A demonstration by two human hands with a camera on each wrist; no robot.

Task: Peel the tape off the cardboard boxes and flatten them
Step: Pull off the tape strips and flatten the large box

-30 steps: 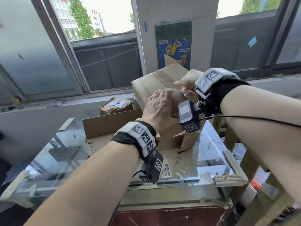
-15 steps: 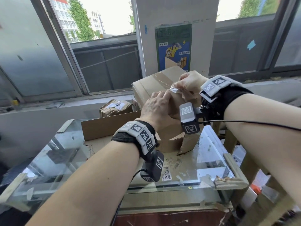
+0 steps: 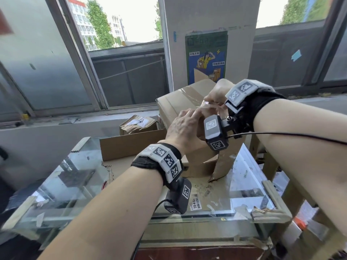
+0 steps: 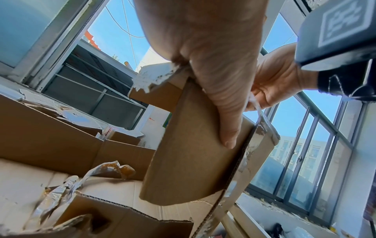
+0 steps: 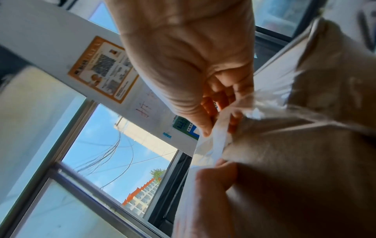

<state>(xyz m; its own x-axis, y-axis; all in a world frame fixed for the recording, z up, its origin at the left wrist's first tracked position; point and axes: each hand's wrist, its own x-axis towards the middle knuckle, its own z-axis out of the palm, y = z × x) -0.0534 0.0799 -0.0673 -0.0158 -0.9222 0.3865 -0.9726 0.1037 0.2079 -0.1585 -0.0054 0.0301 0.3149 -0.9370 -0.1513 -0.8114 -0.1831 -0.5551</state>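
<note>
A brown cardboard box (image 3: 174, 107) stands tilted on flattened cardboard on the glass table (image 3: 62, 184). My left hand (image 3: 185, 124) lies on its near upper edge with the fingers flat on top. In the left wrist view its thumb (image 4: 223, 104) presses the box's side (image 4: 189, 169). My right hand (image 3: 216, 92) is above the top face and pinches a strip of clear tape (image 3: 206, 105) lifted from the box. The right wrist view shows the pinched tape (image 5: 219, 132) stretching to the box (image 5: 305, 169) beside my left fingers (image 5: 215, 175).
A flattened carton (image 3: 131, 145) lies under and behind the box. A bundle of cardboard (image 3: 139, 124) sits by the window sill. Crumpled peeled tape (image 4: 67, 186) lies on the cardboard. A torn wooden frame corner (image 3: 272, 212) edges the table; wooden furniture (image 3: 266, 158) stands to the right.
My right hand has shifted slightly over the box top, keeping its pinch on the tape. My left hand stays pressed on the box.
</note>
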